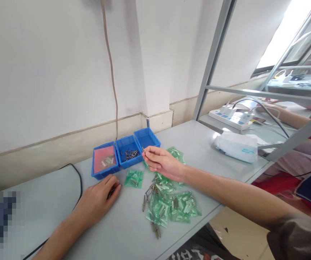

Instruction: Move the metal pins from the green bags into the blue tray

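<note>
The right hand [162, 162] is stretched out over the grey table [49, 206]. Its thumb and forefinger are pinched together on a small metal pin [143, 149], which sticks out of the fingertips right at the near edge of a row of three blue bins. At ten o'clock from that hand is the middle bin [130, 165], with a scatter of pins in its bottom. The right bin [146, 139], at eleven o'clock, shows a bare floor. The left bin [104, 175], furthest round toward nine, holds something flat and red.

At eight o'clock from the right hand, the left hand [98, 200] lies palm down on the table. Its fingers are curled closed over a few dark pins [112, 190], whose ends peek out at the fingertips. Between the two hands lies a single green bag [134, 178]. A heap of green bags [175, 207] spreads at six o'clock under the right wrist. Loose pins [144, 203] lie along its left side, and more lie near the table's front edge.

A black cable [79, 180] loops past the left hand at eleven o'clock. Well off at three o'clock rests a white packet [236, 146], with a power strip [233, 116] beyond it. A metal frame [212, 61] rises there, and behind it another person's forearm [293, 119] lies on the next bench.
</note>
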Demonstrator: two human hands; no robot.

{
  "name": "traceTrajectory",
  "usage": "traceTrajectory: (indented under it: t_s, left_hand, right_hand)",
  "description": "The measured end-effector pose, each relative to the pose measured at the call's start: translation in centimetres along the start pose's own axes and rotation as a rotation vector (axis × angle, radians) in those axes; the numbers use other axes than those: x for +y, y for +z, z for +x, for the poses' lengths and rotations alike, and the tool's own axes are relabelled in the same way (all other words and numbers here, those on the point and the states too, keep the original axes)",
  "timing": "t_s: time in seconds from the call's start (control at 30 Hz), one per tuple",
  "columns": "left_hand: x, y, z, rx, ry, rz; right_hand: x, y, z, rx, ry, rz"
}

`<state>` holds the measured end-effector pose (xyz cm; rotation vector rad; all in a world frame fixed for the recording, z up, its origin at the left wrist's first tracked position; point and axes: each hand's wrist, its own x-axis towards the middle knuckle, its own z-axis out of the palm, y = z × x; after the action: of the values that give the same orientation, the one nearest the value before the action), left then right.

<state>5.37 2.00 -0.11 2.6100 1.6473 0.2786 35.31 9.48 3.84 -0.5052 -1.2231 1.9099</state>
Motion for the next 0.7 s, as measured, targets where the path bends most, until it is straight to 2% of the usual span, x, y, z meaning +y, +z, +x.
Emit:
traceTrajectory:
  t_s: [0.3,0.7]
  left_hand:
    - [0.04,-0.1,0.01,0.0,0.009,-0.011]
    - [0.26,-0.24,0.08,-0.01,-0.017,-0.031]
  right_hand:
    - [0.66,-0.11,0.21,0.103,-0.027,-0.3]
    - [0.65,0.22,-0.22,0.065,-0.105,-0.595]
